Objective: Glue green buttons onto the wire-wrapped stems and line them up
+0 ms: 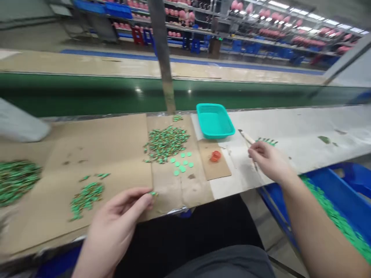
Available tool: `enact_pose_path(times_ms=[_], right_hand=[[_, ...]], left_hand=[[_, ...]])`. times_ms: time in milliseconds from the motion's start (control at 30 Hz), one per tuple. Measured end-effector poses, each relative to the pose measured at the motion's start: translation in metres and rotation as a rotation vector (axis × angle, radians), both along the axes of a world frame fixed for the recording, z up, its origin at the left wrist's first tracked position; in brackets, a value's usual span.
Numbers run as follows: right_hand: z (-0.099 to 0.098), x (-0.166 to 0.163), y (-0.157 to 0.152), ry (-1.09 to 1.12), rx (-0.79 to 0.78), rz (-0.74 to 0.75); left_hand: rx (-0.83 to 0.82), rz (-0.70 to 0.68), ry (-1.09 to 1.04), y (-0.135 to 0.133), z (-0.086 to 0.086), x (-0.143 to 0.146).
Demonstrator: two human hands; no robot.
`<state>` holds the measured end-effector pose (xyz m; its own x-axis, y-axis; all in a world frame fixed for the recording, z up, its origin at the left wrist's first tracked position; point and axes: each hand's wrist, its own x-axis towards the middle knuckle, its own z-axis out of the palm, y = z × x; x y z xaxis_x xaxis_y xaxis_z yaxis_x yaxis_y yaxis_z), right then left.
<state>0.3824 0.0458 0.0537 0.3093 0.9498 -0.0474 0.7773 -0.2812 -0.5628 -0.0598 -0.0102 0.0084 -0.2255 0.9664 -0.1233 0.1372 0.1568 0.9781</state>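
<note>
Beyond the long green conveyor (pixel 87 92), rows of shelves (pixel 232 27) hold pink items and blue bins. On my side, a long bench (pixel 301 131) runs across the view, partly covered by flattened cardboard (pixel 95 154). A blue crate (pixel 333 189) sits on the floor to my right, filled with green pieces (pixel 333 212).

On the cardboard lie a big heap of green-and-brown pieces (pixel 165 143), another heap at the far left (pixel 16 181), and a smaller pile (pixel 86 199) nearer me. A few flat green discs (pixel 182 164) sit just below the big heap. Past them are a teal basket (pixel 215 120) and a small cardboard square (pixel 213 162) with orange rubber bands (pixel 215 156) on it.

My left hand (pixel 116 220) is over the cardboard, its thumb and fingers pinched together on a small green piece (pixel 152 193). My right hand (pixel 268 162) is closed around a thin wooden stick (pixel 247 137), beside a short row of green pieces (pixel 266 141). The stick's lower end is blurred, so I can't quite make out its tip.
</note>
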Motion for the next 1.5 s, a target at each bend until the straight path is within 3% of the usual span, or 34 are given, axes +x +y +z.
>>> enact_pose_path(times_ms=[200, 533, 667, 833, 967, 1067, 1200, 1500], right_hand=[[-0.010, 0.007, -0.021, 0.127, 0.171, 0.083], [-0.007, 0.010, 0.014, -0.071, 0.107, 0.044], [0.002, -0.029, 0.000, -0.079, 0.194, 0.153], [-0.005, -0.126, -0.008, 0.016, 0.105, 0.600], [-0.023, -0.180, 0.009, -0.056, 0.057, 0.628], [-0.029, -0.192, 0.018, -0.107, 0.035, 0.588], [-0.023, -0.195, 0.016, -0.108, 0.042, 0.574], [-0.010, -0.196, -0.003, 0.104, 0.101, 0.614]], left_hand=[[-0.096, 0.023, -0.087, -0.005, 0.000, 0.005], [-0.071, 0.050, -0.006, -0.009, 0.000, 0.001], [-0.073, 0.071, 0.023, -0.021, -0.002, -0.001], [-0.076, 0.056, 0.040, -0.028, -0.003, 0.001], [-0.065, 0.069, 0.052, -0.032, -0.008, -0.007], [-0.067, 0.131, 0.044, -0.038, -0.012, -0.019], [-0.109, 0.159, -0.002, -0.042, -0.011, -0.031], [-0.100, 0.111, -0.112, -0.042, -0.011, -0.029]])
